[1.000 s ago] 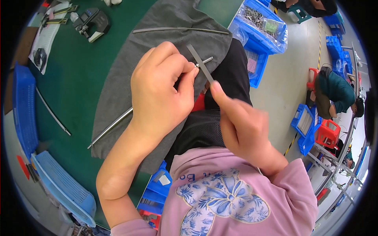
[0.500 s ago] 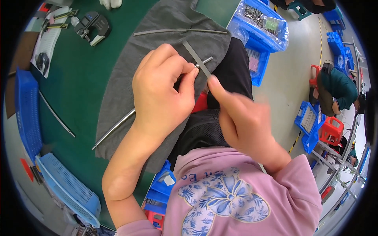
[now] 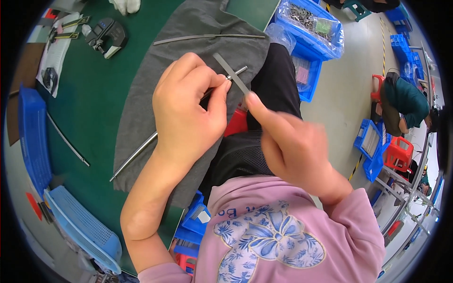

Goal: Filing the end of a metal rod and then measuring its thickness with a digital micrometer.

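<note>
My left hand (image 3: 188, 101) is closed round a thin metal rod (image 3: 134, 156), pinching it near its far end between thumb and forefinger. The rod slants from the lower left of the grey cloth (image 3: 184, 23) up past my fingertips. In my right hand (image 3: 292, 146), closed, is a flat grey metal file (image 3: 230, 71), the forefinger stretched along it. The file lies across the rod just beyond my left fingertips, touching or very near it. Another long narrow grey strip (image 3: 207, 37) rests on the cloth farther off.
A digital micrometer (image 3: 104, 37) stands on the green table (image 3: 94, 104) at the far left. Near the left edge are a thin rod (image 3: 67, 138) and blue baskets (image 3: 85, 226). Blue bins (image 3: 306, 70) with metal parts stand right of the table. A person (image 3: 406, 99) bends over farther right.
Both hands, with the rod and the file, have shifted slightly left in the view. The file still crosses the rod near its end.
</note>
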Motion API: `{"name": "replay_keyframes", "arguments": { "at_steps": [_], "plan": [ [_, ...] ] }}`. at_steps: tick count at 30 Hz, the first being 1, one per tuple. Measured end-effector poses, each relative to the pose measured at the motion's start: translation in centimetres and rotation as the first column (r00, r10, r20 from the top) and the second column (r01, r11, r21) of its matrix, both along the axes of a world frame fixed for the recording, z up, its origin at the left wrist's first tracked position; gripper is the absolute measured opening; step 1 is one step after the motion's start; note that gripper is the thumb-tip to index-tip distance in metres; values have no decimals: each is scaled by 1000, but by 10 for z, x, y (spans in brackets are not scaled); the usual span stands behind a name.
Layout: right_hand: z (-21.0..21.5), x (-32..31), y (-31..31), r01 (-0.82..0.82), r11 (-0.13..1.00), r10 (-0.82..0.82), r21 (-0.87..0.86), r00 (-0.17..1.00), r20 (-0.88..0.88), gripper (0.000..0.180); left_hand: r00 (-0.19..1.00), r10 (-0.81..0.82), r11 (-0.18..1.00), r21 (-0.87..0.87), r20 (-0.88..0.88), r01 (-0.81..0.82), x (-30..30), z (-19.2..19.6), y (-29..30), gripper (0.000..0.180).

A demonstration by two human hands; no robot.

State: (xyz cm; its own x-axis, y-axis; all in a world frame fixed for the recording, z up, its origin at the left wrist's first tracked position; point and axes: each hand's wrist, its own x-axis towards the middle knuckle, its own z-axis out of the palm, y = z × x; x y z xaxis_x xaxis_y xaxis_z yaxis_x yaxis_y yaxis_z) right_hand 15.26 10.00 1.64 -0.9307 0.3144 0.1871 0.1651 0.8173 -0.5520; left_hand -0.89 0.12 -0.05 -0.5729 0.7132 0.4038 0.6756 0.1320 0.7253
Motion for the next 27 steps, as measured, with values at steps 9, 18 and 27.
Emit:
{"name": "replay_keyframes", "arguments": {
  "at_steps": [9, 18, 27],
  "plan": [
    [3, 24, -1, -38, 999, 38, -10, 998, 55, 59, 1000, 4, 1000, 2, 2, -4, 0, -1, -2, 15],
    [-14, 37, 5, 23, 996, -39, -81, 978, -205, 57, 998, 39, 999, -14, -58, -40, 3, 0, -1, 13],
    [-16, 25, 4, -55, 984, 32, -170, 990, -137, 53, 997, 55, 998, 7, -49, -55, 3, -3, -4, 11]
  ]
}}
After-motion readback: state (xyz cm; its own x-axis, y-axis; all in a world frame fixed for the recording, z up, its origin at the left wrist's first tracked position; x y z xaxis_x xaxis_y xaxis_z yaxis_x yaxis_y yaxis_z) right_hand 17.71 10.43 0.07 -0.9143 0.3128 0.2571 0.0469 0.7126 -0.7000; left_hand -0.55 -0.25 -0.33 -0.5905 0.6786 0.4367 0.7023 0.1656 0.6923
